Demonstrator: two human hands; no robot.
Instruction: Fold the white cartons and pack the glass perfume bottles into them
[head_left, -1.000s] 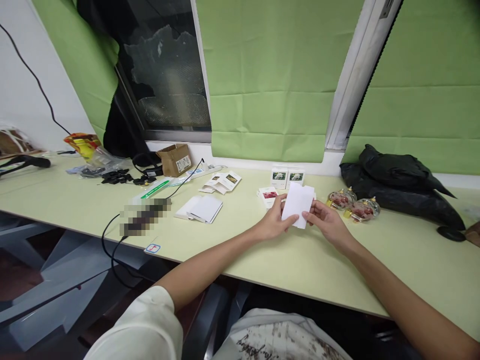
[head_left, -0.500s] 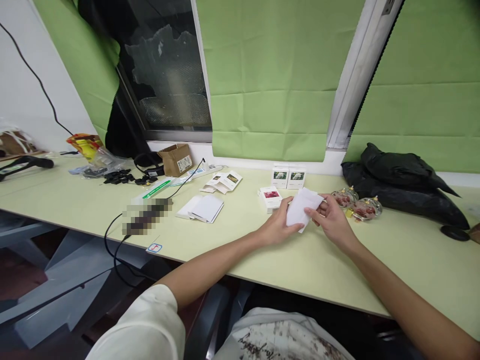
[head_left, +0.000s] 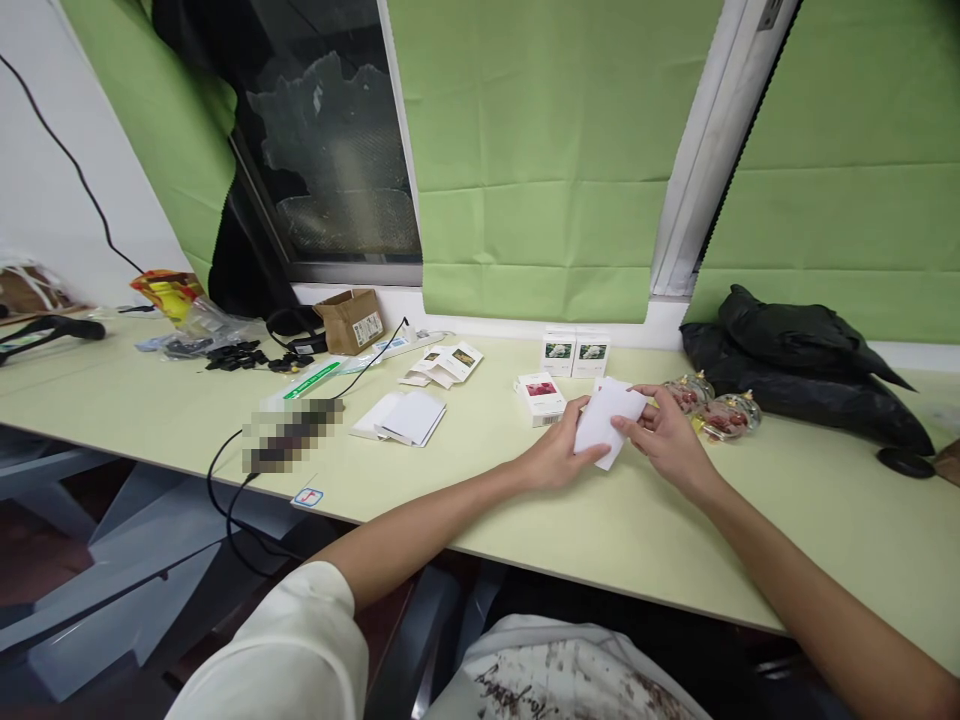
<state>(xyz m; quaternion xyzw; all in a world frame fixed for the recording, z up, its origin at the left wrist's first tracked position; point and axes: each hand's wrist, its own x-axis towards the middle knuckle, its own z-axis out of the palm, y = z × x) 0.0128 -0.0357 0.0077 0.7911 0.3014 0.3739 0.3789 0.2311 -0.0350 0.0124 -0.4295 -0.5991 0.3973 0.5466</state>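
Holding the white flat carton [head_left: 604,425] between them, both hands work just above the pale green surface [head_left: 525,510], near its middle. The left hand [head_left: 559,455] is closed on the carton's lower left edge, thumb on top. The right hand [head_left: 664,440] pinches the right edge, fingers curled behind the card. The carton is tilted, its upper corner towards the window. A small red-pictured box [head_left: 541,395] lies just beside the left hand, and two wrapped glass pieces [head_left: 712,410] sit near the right. A stack of flat cartons [head_left: 405,415] lies well apart to the left. In my judgement, the card handles best with light pressure kept at opposite edges, since a grip across the face would likely crease it. It should also be held clear of the red-pictured box.
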